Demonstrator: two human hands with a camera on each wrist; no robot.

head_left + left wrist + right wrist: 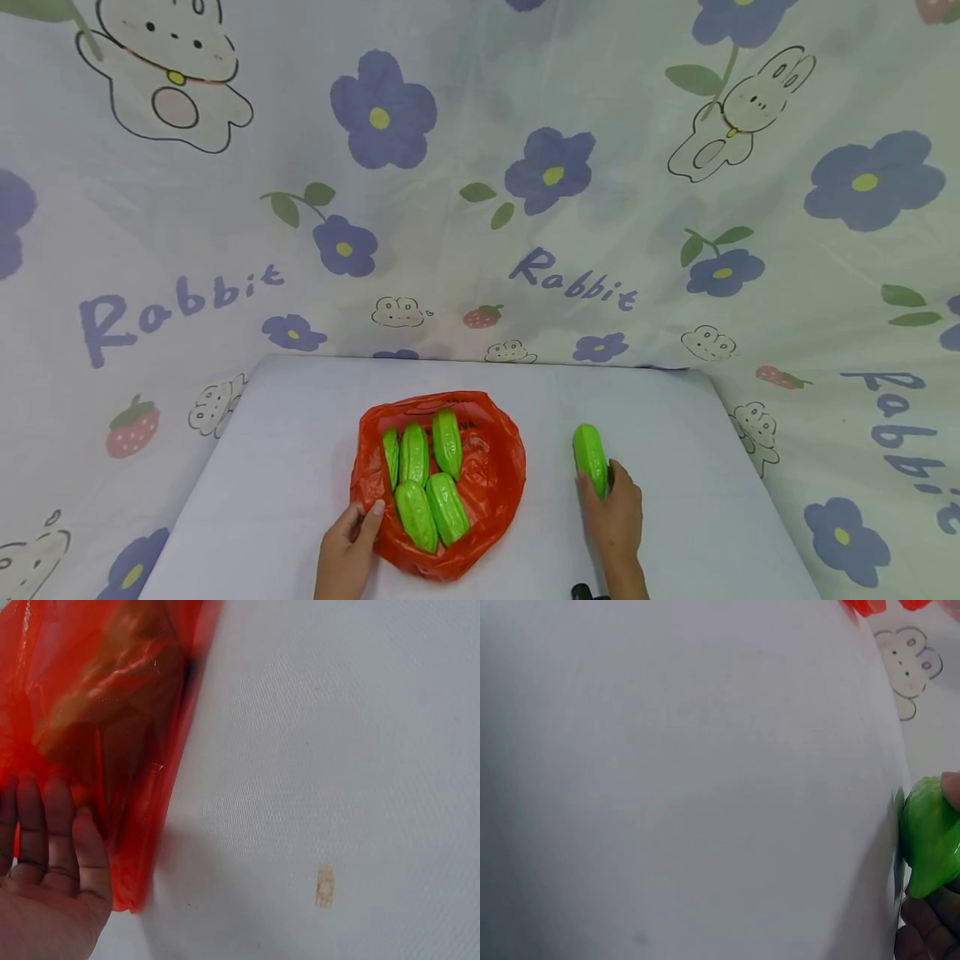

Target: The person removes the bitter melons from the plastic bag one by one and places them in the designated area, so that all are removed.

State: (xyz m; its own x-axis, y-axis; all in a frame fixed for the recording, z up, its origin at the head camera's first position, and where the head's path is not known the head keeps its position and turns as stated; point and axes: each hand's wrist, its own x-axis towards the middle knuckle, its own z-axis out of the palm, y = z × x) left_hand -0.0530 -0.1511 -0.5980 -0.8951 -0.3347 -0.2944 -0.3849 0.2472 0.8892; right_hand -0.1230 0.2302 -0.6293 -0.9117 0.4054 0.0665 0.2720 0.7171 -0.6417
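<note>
A red plastic bag (495, 517) lies spread wide on the white table, left of the middle. Several glossy green bitter melons (416, 512) are inside it. My left hand (348, 546) pinches the bag's near left rim, thumb over the edge and fingers against the outer side; in the left wrist view those fingers (61, 840) lie along the red film. Right of the bag, my right hand (617, 512) grips another bitter melon (589, 450) by its near end. Its bumpy skin and tapered tip show at the right wrist view's edge, low over the table.
The white tabletop (675, 433) runs back to a hanging cloth (465, 250) printed with rabbits and flowers. A small brown mark (325, 886) is on the table in the left wrist view. Beside my right wrist, a small black object (581, 592) shows at the bottom edge.
</note>
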